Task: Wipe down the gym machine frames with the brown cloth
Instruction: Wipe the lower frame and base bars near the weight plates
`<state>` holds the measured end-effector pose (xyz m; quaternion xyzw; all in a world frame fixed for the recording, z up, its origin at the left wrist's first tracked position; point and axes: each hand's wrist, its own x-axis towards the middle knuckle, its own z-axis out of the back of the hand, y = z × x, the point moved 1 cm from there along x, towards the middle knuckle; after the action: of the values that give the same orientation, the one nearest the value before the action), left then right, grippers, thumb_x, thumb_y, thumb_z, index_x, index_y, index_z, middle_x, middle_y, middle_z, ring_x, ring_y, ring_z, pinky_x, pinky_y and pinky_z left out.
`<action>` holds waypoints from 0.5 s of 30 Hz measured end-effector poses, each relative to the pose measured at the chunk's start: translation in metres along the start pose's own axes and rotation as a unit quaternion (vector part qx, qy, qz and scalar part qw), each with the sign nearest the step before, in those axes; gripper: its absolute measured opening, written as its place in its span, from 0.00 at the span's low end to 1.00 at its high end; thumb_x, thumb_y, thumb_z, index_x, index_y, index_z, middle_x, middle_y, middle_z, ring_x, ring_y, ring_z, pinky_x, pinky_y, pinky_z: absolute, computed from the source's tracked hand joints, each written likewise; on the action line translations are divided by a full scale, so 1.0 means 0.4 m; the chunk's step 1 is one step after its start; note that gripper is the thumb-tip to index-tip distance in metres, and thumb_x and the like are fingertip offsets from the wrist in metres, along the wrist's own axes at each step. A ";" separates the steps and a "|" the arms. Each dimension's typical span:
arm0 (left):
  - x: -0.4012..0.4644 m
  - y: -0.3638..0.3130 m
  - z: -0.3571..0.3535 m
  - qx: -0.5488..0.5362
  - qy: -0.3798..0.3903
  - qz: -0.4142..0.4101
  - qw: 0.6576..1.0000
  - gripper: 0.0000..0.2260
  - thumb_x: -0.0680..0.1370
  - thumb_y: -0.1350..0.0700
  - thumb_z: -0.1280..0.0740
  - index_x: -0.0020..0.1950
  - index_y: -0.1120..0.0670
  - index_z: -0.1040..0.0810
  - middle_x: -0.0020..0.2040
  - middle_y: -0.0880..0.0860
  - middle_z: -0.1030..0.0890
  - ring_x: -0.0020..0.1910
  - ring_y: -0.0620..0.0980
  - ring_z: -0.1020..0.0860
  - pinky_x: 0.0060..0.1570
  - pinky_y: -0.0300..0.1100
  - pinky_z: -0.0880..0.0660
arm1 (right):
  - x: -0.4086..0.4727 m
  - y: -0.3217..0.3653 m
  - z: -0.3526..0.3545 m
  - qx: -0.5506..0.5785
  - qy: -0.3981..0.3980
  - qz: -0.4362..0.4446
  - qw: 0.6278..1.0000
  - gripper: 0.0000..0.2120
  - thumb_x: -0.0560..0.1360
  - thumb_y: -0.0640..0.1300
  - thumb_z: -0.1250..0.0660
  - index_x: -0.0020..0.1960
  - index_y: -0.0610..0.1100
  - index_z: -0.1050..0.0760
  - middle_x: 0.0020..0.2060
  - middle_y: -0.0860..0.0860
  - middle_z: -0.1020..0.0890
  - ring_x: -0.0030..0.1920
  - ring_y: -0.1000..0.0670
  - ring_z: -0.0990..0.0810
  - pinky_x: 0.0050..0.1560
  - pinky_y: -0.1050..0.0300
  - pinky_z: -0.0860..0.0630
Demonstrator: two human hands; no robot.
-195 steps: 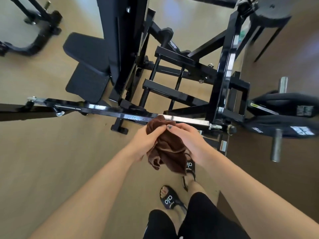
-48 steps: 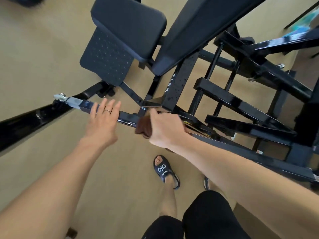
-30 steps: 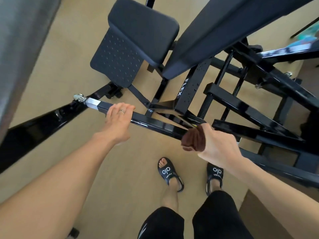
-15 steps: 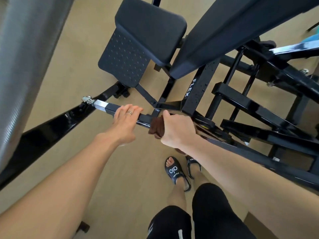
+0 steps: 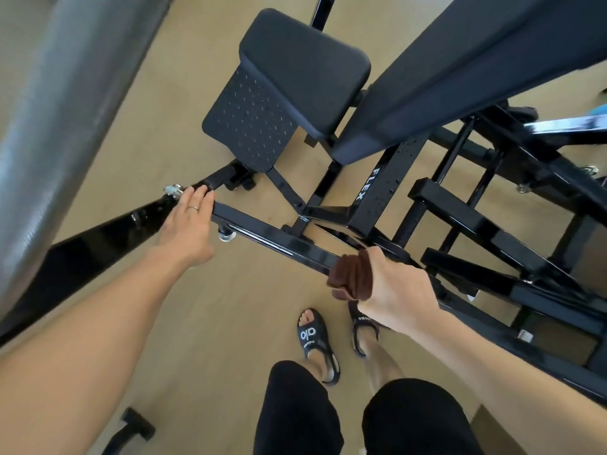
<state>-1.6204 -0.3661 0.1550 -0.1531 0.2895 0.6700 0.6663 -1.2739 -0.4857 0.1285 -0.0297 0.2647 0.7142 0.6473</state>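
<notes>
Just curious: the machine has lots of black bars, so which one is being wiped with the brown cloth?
The long horizontal bar nearest the person: the right hand grips the brown cloth round it; the left hand rests on its far end.

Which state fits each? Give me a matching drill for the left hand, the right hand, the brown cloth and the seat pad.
1 left hand
2 right hand
3 brown cloth
4 seat pad

a bunched on the frame bar
b untouched
c fingers laid over the bar's end
d grips the cloth

Pairs: 1-c, 2-d, 3-a, 4-b
</notes>
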 end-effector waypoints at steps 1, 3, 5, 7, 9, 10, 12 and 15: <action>0.000 -0.006 -0.006 -0.022 -0.006 0.007 1.000 0.46 0.74 0.65 0.33 0.83 0.54 0.58 0.84 0.50 0.60 0.82 0.51 0.64 0.80 0.48 0.51 | 0.002 0.000 0.001 -0.011 0.015 -0.006 1.000 0.25 0.70 0.60 0.25 0.55 0.49 0.35 0.30 0.56 0.24 0.26 0.57 0.26 0.26 0.63 0.38; 0.001 -0.015 -0.015 -0.050 -0.017 0.014 0.998 0.45 0.74 0.67 0.33 0.83 0.56 0.59 0.83 0.50 0.62 0.81 0.51 0.66 0.80 0.48 0.49 | 0.022 0.019 0.002 -0.043 0.035 -0.016 0.998 0.24 0.71 0.61 0.27 0.55 0.49 0.34 0.32 0.56 0.22 0.27 0.57 0.26 0.26 0.63 0.39; -0.001 -0.016 -0.024 -0.074 -0.022 0.013 0.997 0.45 0.74 0.68 0.34 0.83 0.56 0.59 0.83 0.50 0.64 0.81 0.51 0.67 0.80 0.48 0.48 | 0.048 0.047 0.001 -0.056 0.034 -0.021 0.998 0.22 0.72 0.60 0.28 0.54 0.50 0.34 0.33 0.55 0.22 0.28 0.55 0.25 0.28 0.61 0.39; -0.001 -0.015 -0.031 -0.094 -0.035 0.015 0.995 0.45 0.74 0.70 0.36 0.83 0.56 0.60 0.83 0.49 0.65 0.80 0.51 0.68 0.80 0.48 0.47 | 0.078 0.088 -0.004 -0.044 0.040 -0.027 0.998 0.22 0.72 0.61 0.29 0.54 0.50 0.34 0.35 0.55 0.21 0.31 0.53 0.23 0.32 0.59 0.33; 0.002 -0.012 -0.034 -0.109 -0.041 0.007 0.993 0.45 0.74 0.71 0.37 0.83 0.55 0.61 0.83 0.49 0.65 0.80 0.51 0.68 0.80 0.48 0.50 | 0.127 0.156 -0.004 -0.027 0.044 -0.021 0.998 0.24 0.73 0.63 0.29 0.56 0.49 0.33 0.39 0.54 0.19 0.33 0.52 0.24 0.36 0.58 0.31; 0.000 -0.015 -0.037 -0.117 -0.036 0.002 0.993 0.45 0.74 0.71 0.37 0.83 0.55 0.61 0.83 0.48 0.65 0.80 0.51 0.68 0.80 0.47 0.51 | 0.152 0.192 -0.002 -0.024 0.046 -0.012 0.999 0.25 0.73 0.63 0.28 0.57 0.48 0.33 0.40 0.54 0.20 0.33 0.52 0.25 0.37 0.58 0.32; -0.002 -0.010 -0.049 -0.129 -0.047 0.001 0.990 0.45 0.73 0.72 0.38 0.83 0.55 0.60 0.83 0.48 0.64 0.81 0.50 0.67 0.80 0.47 0.53 | 0.218 0.273 -0.014 -0.012 0.043 -0.002 0.999 0.25 0.72 0.62 0.27 0.57 0.47 0.33 0.40 0.52 0.20 0.34 0.50 0.25 0.37 0.57 0.32; 0.009 0.010 -0.047 -0.144 -0.057 -0.026 0.988 0.44 0.74 0.73 0.39 0.83 0.54 0.59 0.83 0.47 0.63 0.81 0.48 0.66 0.80 0.46 0.52 | 0.324 0.414 -0.023 0.011 0.038 0.000 0.999 0.23 0.71 0.60 0.27 0.54 0.47 0.33 0.39 0.52 0.21 0.36 0.48 0.23 0.38 0.54 0.30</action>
<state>-1.6278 -0.3743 0.1389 -0.2161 0.1473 0.6950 0.6698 -1.4532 -0.3753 0.1269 -0.0496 0.2966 0.7094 0.6375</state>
